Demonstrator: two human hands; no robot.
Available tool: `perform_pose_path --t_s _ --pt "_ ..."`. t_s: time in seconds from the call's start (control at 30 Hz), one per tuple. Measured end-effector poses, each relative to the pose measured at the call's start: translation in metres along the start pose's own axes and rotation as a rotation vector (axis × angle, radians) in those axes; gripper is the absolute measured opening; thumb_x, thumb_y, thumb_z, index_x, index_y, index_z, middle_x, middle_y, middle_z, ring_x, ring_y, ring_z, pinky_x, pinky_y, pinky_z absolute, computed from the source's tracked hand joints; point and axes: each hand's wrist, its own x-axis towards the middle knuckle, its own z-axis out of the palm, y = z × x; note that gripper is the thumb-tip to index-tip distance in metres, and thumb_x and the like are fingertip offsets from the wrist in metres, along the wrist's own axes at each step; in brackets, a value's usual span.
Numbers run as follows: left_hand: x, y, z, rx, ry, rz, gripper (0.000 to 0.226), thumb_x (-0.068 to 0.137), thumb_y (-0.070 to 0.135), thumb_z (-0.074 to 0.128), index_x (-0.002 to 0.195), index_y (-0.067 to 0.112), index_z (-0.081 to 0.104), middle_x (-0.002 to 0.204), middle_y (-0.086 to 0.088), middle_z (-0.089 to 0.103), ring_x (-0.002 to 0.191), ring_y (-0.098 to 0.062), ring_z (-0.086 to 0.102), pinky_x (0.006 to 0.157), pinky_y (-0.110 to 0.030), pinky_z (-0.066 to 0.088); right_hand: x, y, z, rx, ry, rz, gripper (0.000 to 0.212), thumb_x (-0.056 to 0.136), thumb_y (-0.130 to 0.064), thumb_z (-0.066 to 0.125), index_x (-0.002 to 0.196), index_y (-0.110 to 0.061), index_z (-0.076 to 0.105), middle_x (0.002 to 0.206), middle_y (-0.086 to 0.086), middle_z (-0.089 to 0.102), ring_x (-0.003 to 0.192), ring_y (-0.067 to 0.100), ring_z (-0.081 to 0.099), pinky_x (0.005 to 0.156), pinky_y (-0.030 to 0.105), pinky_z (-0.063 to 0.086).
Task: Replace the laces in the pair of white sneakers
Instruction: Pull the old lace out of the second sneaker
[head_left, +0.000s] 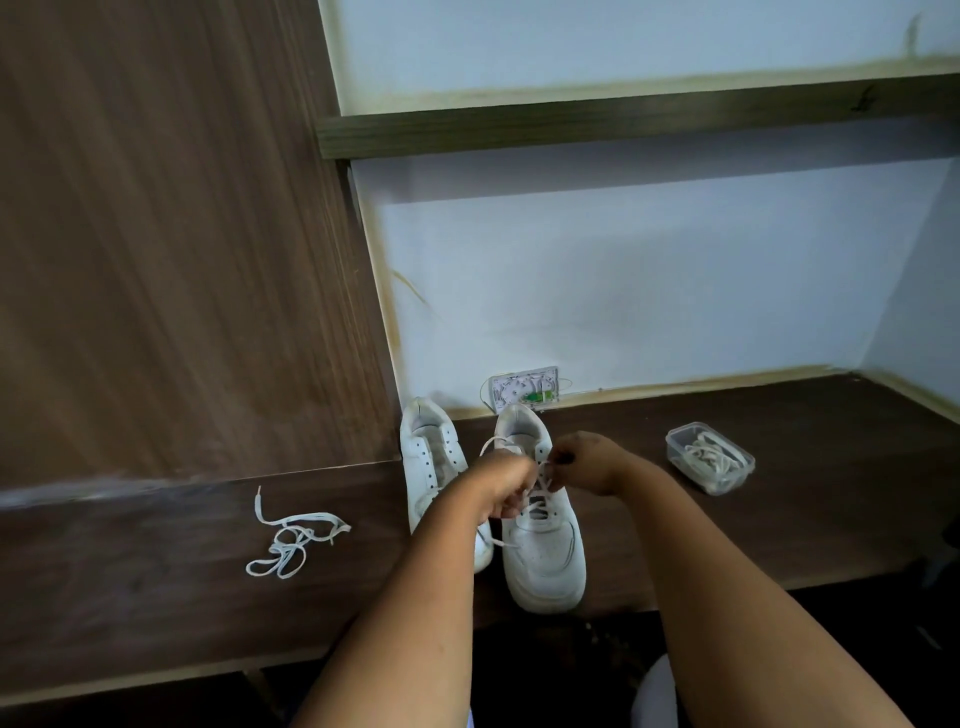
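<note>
Two white sneakers stand side by side on the dark wooden desk, toes toward me. The left sneaker (426, 457) has bare eyelets with no lace in it. The right sneaker (545, 556) carries a white lace (540, 493) crossed through its eyelets. My left hand (501, 483) is curled over the middle of this shoe and grips the lace; a loose end trails out below it. My right hand (589, 462) pinches the lace near the upper eyelets. A loose white lace (291, 540) lies tangled on the desk to the left.
A clear plastic box (709, 457) with more white laces stands on the desk (805, 519) at the right. A small white wall socket plate (524, 389) sits behind the shoes. A wooden panel rises at the left, and a shelf runs overhead.
</note>
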Motion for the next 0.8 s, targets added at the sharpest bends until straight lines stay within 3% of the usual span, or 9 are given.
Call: perform_pose_path --t_s 0.1,0.23,0.3,0.4,0.47,0.57,0.67,0.73,0.8 --pt "0.008 -0.004 0.005 0.329 0.039 0.178 0.014 0.079 0.008 0.066 0.09 0.014 0.062 0.083 -0.008 0.064 0.072 -0.02 0.065 0.065 -0.03 0.057 -0.003 -0.021 -0.007 -0.014 0.013 -0.022 0.016 0.092 -0.017 0.05 0.085 -0.011 0.064 0.091 0.008 0.067 0.094 0.022 0.065 0.072 0.023 0.046" --pt "0.009 0.0 0.009 0.633 0.26 0.389 0.033 0.083 0.024 0.068 0.114 0.014 0.064 0.107 -0.008 0.07 0.092 -0.02 0.062 0.072 -0.023 0.04 -0.006 -0.046 -0.007 -0.184 0.085 -0.091 0.013 0.083 -0.014 0.05 0.072 -0.009 0.056 0.082 0.01 0.059 0.08 0.023 0.054 0.065 0.025 0.038" --pt "0.013 -0.003 0.012 0.583 0.342 0.424 0.038 0.083 0.022 0.064 0.12 0.013 0.062 0.108 -0.01 0.07 0.1 -0.025 0.063 0.077 -0.027 0.045 -0.008 -0.045 -0.006 -0.188 0.121 -0.124 0.014 0.081 -0.014 0.051 0.068 -0.013 0.049 0.079 0.007 0.055 0.078 0.022 0.051 0.064 0.025 0.036" --pt "0.014 -0.009 0.018 0.526 0.417 0.428 0.023 0.082 0.027 0.057 0.1 0.022 0.069 0.102 -0.005 0.069 0.099 -0.025 0.062 0.073 -0.027 0.045 -0.009 -0.033 -0.009 0.026 0.128 -0.1 0.009 0.079 -0.01 0.057 0.081 -0.019 0.055 0.088 0.003 0.06 0.084 0.019 0.055 0.069 0.025 0.043" --pt "0.017 -0.011 0.021 0.502 0.425 0.432 0.02 0.082 0.028 0.054 0.095 0.025 0.069 0.1 -0.002 0.068 0.098 -0.023 0.061 0.073 -0.027 0.046 -0.009 -0.021 -0.013 0.17 0.145 -0.052 0.023 0.072 -0.008 0.064 0.089 -0.021 0.055 0.087 -0.001 0.062 0.083 0.018 0.058 0.07 0.029 0.05" --pt "0.021 -0.004 0.023 0.363 0.467 0.438 0.007 0.084 0.023 0.062 0.085 0.026 0.067 0.094 0.003 0.07 0.092 -0.021 0.063 0.072 -0.026 0.046 -0.009 -0.009 -0.014 0.013 0.168 -0.04 0.027 0.074 -0.01 0.069 0.09 -0.026 0.054 0.086 -0.006 0.06 0.08 0.015 0.054 0.064 0.016 0.041" --pt "0.014 0.012 0.02 -0.095 0.383 0.522 0.019 0.083 0.013 0.072 0.072 0.025 0.062 0.078 0.005 0.066 0.079 -0.015 0.062 0.079 -0.031 0.052 -0.012 -0.008 -0.006 -0.032 0.082 0.003 0.027 0.075 -0.015 0.077 0.098 -0.013 0.065 0.09 0.003 0.066 0.081 0.016 0.06 0.069 0.023 0.045" --pt "0.004 0.021 0.014 -0.308 0.255 0.583 0.022 0.083 0.001 0.07 0.072 0.019 0.063 0.073 0.003 0.064 0.073 -0.011 0.06 0.076 -0.024 0.051 -0.014 -0.011 -0.001 0.057 0.068 0.017 0.007 0.078 -0.01 0.074 0.082 -0.009 0.068 0.081 0.006 0.068 0.077 0.02 0.067 0.064 0.023 0.05" --pt "-0.001 0.02 0.007 -0.343 0.179 0.564 0.019 0.081 -0.005 0.066 0.074 0.013 0.064 0.073 0.002 0.066 0.072 -0.009 0.06 0.072 -0.019 0.049 -0.013 -0.014 -0.005 0.075 0.145 0.0 0.018 0.081 -0.004 0.068 0.068 -0.014 0.062 0.065 0.001 0.063 0.06 0.013 0.063 0.05 0.012 0.044"
